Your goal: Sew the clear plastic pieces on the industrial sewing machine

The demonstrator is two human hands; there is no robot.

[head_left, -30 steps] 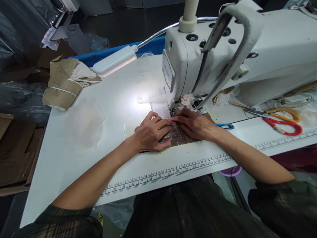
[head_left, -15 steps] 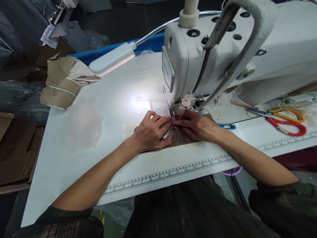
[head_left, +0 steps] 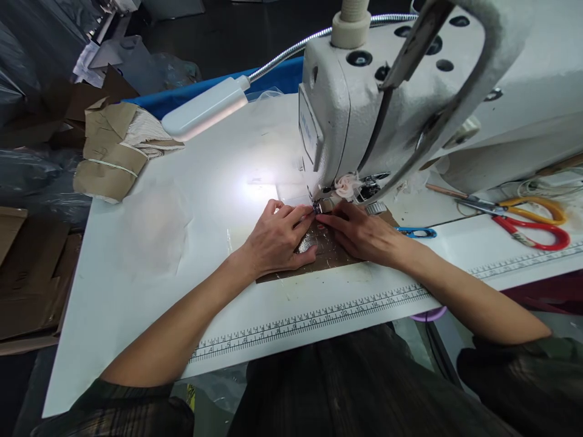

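Note:
My left hand (head_left: 279,238) lies on the brown metallic-looking plate (head_left: 330,250) by the machine's needle. Its fingers reach toward the presser foot (head_left: 322,206), and its thumb is spread apart on the plate. From the other side, my right hand (head_left: 362,233) comes in with its fingers bent and pressed together. Its fingertips meet close in front of the presser foot; whatever they pinch is too small or hidden to name. The white sewing machine (head_left: 328,115) stands over both hands, with a pale bunched scrap of fabric (head_left: 347,185) stuck above the foot.
A lit lamp (head_left: 207,109) shines over the table (head_left: 218,182). Left are thin white sheets (head_left: 152,230) and a brown paper bundle (head_left: 112,152). At right lie a blue-handled tool (head_left: 416,232) and scissors (head_left: 531,230). A ruler strip (head_left: 314,318) follows the front edge.
My left fingers have shifted slightly, showing more of the brown plate beneath. The right hand remains at the foot with a small shift. The whole view has moved slightly.

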